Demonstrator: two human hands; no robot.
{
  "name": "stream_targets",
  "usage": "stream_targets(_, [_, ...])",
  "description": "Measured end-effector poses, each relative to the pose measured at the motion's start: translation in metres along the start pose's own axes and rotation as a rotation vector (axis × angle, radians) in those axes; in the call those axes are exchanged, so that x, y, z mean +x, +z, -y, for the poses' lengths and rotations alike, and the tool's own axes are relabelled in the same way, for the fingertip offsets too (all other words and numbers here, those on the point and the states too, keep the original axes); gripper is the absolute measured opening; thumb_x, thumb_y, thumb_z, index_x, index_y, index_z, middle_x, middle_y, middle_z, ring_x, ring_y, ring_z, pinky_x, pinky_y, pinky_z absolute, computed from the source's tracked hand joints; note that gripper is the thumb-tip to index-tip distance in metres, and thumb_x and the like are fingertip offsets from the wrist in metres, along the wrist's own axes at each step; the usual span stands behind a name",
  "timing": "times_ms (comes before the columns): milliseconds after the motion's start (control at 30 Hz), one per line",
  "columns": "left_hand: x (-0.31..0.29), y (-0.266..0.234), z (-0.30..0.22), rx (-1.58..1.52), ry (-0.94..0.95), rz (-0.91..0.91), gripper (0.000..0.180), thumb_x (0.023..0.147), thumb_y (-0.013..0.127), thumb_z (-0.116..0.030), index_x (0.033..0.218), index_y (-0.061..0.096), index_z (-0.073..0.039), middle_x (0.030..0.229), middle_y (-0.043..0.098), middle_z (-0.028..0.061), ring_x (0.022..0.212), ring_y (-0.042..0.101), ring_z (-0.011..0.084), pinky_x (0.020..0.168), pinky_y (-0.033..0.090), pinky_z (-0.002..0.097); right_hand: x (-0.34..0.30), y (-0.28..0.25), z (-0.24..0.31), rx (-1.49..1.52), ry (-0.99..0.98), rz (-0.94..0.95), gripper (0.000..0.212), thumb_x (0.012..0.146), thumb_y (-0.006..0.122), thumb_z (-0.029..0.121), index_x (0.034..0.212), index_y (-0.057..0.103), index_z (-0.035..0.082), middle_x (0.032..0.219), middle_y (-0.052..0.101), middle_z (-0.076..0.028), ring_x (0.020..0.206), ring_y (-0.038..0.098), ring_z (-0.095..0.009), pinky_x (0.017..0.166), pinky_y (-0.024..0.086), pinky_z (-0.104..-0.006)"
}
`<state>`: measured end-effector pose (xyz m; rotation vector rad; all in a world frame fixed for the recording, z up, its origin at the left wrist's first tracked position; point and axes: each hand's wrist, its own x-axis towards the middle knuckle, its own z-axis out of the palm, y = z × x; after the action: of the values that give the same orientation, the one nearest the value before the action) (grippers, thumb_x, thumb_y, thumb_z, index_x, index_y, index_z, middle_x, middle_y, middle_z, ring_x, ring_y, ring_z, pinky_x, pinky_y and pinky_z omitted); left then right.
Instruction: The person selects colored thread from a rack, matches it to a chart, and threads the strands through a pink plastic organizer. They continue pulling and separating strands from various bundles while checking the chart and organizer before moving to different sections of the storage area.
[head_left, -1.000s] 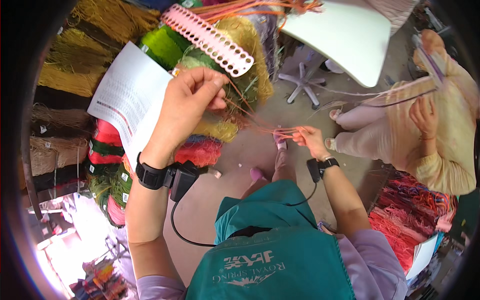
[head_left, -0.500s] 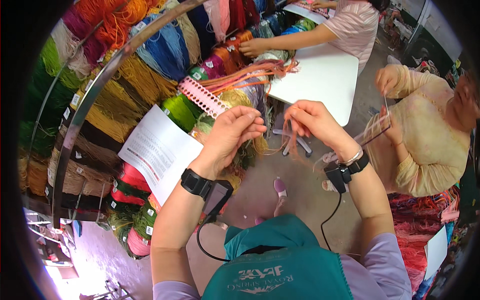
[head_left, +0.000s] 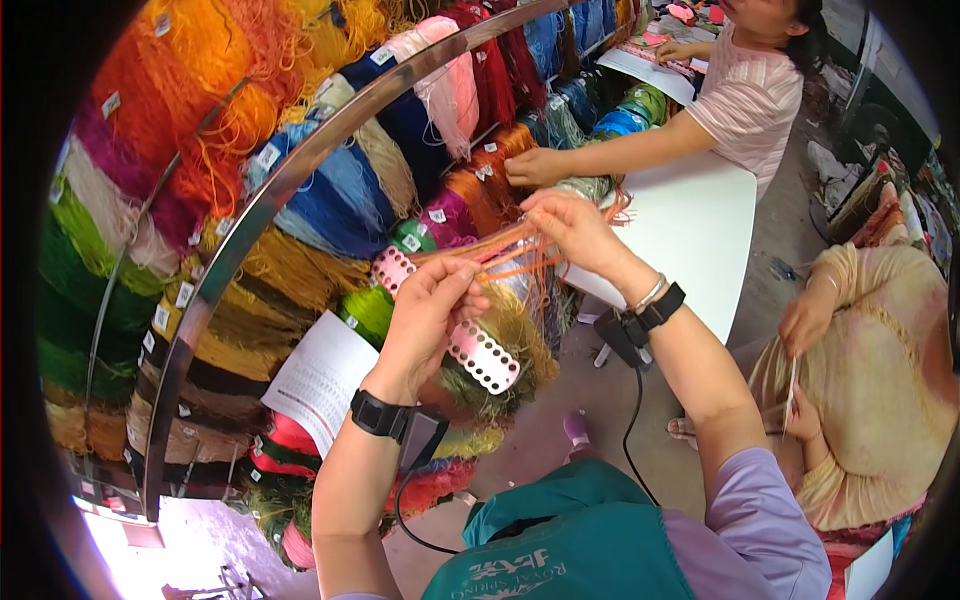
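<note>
Orange and pink embroidery threads [head_left: 508, 250] stretch between my two hands, in front of the hanging skeins. My left hand [head_left: 432, 305] is closed in a pinch on their near end, just above a pink card strip [head_left: 482, 357] with rows of punched holes. Part of that strip is hidden behind my left fingers. Farther right, my right hand [head_left: 585, 232] is pinched shut on the threads too, its fingertips close together. Loose thread ends hang below and beside the right hand. A printed sheet of paper [head_left: 325, 375] lies on the skeins left of my left wrist.
A curved metal rail [head_left: 215, 235] crosses in front of racks of coloured skeins [head_left: 330, 215]. A white table [head_left: 690, 215] stands at the right. One person's hand [head_left: 540, 167] reaches to the skeins; another person's hand [head_left: 808, 318] holds a thin pale item.
My hands have gone from the open space by the skeins to the threads beside the strip; the right hand moved up and left. The view has shifted, and the person at right now sits lower.
</note>
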<state>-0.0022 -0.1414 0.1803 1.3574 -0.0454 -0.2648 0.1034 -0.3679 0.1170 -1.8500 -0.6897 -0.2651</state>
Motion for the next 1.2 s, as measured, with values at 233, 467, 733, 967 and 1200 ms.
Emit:
stream_targets(233, [0.027,-0.009,-0.005,-0.013,0.002,-0.044,0.012,0.095,0.054,-0.015,0.099,0.058,-0.004,0.08,0.061,-0.0001,0.071,0.061,0.0099,0.069,0.05,0.023,0.017,-0.003,0.004,0.182,0.182,0.124,0.03,0.097,0.048,0.02,0.113,0.056,-0.004,0.089,0.063,-0.003,0.082,0.058,-0.009,0.075,0.049,-0.0254])
stream_targets(467, [0.024,-0.014,-0.005,-0.021,-0.009,-0.064,0.012,0.095,0.055,-0.015,0.101,0.059,-0.005,0.079,0.061,-0.0003,0.071,0.061,0.0092,0.068,0.051,0.0221,0.028,0.012,0.021,0.232,0.062,0.191,0.025,0.095,0.048,0.015,0.108,0.059,-0.004,0.097,0.063,-0.005,0.085,0.059,-0.011,0.08,0.049,-0.0264])
stream_targets(733, [-0.002,-0.029,-0.012,-0.058,0.01,-0.149,0.012,0.094,0.056,-0.014,0.1,0.059,-0.004,0.079,0.061,0.0005,0.071,0.061,0.0092,0.067,0.051,0.0209,0.045,0.042,0.065,0.241,-0.075,0.205,0.019,0.089,0.052,0.012,0.088,0.064,-0.002,0.128,0.055,-0.021,0.111,0.057,-0.025,0.092,0.043,-0.0335])
stream_targets(967, [-0.037,-0.052,-0.019,-0.071,0.076,-0.196,0.012,0.095,0.055,-0.014,0.099,0.059,-0.003,0.081,0.06,0.0007,0.073,0.062,0.0094,0.07,0.052,0.0212,0.053,0.075,0.106,0.275,-0.133,0.296,0.02,0.093,0.051,0.013,0.09,0.063,-0.003,0.135,0.05,-0.018,0.116,0.054,-0.023,0.095,0.041,-0.0326])
stream_targets(1200, [-0.067,-0.071,-0.019,-0.056,0.112,-0.239,0.014,0.095,0.056,-0.016,0.101,0.059,-0.003,0.082,0.06,0.001,0.073,0.061,0.0099,0.07,0.052,0.0224,0.048,0.1,0.129,0.281,-0.188,0.313,0.018,0.091,0.051,0.011,0.09,0.064,-0.002,0.131,0.052,-0.024,0.116,0.056,-0.026,0.093,0.043,-0.0323])
